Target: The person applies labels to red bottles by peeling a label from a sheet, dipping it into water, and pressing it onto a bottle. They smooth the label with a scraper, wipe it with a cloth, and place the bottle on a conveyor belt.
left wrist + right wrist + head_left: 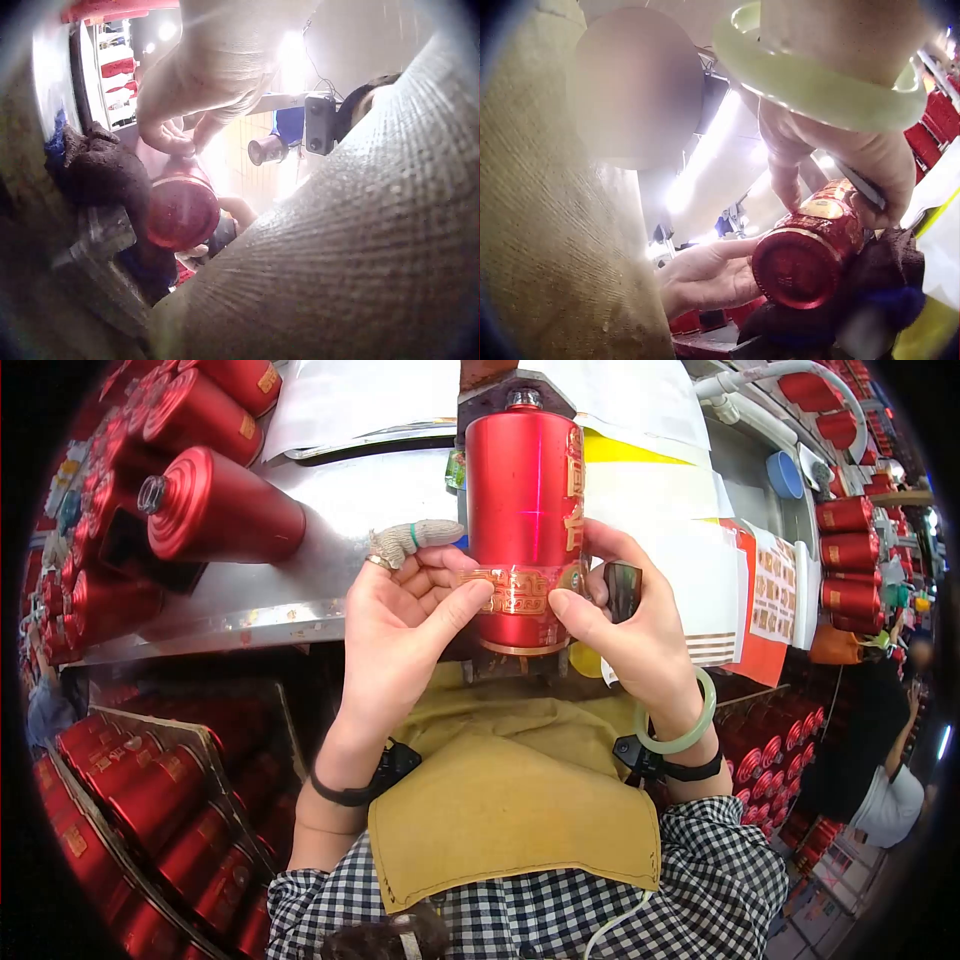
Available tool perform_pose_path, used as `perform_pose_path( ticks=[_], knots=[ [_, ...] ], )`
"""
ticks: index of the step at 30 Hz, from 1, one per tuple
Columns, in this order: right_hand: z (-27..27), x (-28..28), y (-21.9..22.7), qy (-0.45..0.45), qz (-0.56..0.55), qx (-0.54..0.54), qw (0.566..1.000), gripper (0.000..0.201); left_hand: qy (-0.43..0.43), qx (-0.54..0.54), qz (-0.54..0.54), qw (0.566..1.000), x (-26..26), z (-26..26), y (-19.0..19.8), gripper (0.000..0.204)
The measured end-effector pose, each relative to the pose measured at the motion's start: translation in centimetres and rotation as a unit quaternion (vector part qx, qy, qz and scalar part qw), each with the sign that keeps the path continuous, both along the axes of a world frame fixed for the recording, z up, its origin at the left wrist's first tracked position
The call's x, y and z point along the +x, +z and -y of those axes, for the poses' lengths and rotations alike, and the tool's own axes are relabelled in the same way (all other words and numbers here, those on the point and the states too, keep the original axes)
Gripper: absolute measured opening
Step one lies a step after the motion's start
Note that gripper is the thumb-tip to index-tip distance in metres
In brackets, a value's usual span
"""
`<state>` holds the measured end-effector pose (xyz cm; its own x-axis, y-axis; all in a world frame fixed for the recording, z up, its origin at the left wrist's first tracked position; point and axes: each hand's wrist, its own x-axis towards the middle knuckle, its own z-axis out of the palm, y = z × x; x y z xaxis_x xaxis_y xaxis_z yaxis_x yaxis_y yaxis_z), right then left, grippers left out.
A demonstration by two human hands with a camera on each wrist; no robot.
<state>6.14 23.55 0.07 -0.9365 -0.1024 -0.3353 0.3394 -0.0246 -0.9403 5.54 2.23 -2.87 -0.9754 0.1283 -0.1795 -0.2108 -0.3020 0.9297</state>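
Observation:
A red bottle (520,490) with gold characters on its side lies on a dark support, clear stopper at the far end. A clear, gold-patterned label strip (515,591) spans the bottle near its base. My left hand (400,600) pinches the strip's left end between thumb and fingers; a knitted cover (420,536) sheathes one finger. My right hand (635,615) has its thumb on the strip's right part and its other fingers along the bottle's side. Tucked in that hand is a dark flat piece (623,591). The bottle's round base (799,270) shows in the right wrist view.
Another red bottle (230,505) lies on the metal bench (330,585) at left, beside many more. White paper sheets (640,500) and a printed sheet (772,585) lie at right. A blue cup (785,475) stands farther back. Crates of red bottles (150,780) flank my lap.

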Motion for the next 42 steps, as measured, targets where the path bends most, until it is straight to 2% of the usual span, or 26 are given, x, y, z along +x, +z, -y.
perform_pose_path(
  ticks=[6,11,14,18,20,35,38,40,42],
  knots=[
    [0.0,0.0,0.1,-0.002,-0.005,-0.002,1.000,0.057,0.008,0.002,-0.003,1.000,0.1,-0.2,-0.1,0.042],
    [0.0,-0.1,-0.1,0.006,-0.019,0.041,0.999,0.060,0.010,0.008,-0.005,1.000,0.1,-0.2,-0.1,0.040],
    [0.6,-0.1,0.2,-0.009,-0.016,-0.002,1.000,0.061,0.008,0.006,-0.008,1.000,0.1,-0.1,0.0,0.040],
    [0.7,-0.1,0.0,-0.013,-0.021,-0.002,1.000,0.061,0.007,0.010,-0.008,1.000,0.1,-0.1,-0.1,0.039],
    [0.7,0.0,-0.6,-0.035,-0.037,0.032,0.998,0.068,0.006,0.011,-0.008,1.000,0.1,-0.1,-0.1,0.039],
    [0.6,-0.1,-0.3,-0.025,-0.028,0.032,0.999,0.070,0.026,0.013,-0.002,1.000,0.0,0.1,-0.8,0.042],
    [0.7,-0.1,-0.4,-0.028,-0.033,0.025,0.999,0.070,0.029,-0.032,-0.024,0.999,0.3,0.2,-2.0,0.046],
    [0.7,-0.2,0.0,-0.020,-0.028,0.016,0.999,0.063,0.113,-0.197,-0.141,0.964,1.1,-0.5,-2.5,0.050],
    [0.7,-0.2,0.0,-0.014,-0.021,0.005,1.000,0.057,0.064,-0.266,-0.288,0.918,2.2,-0.4,-2.6,0.075]
  ],
)
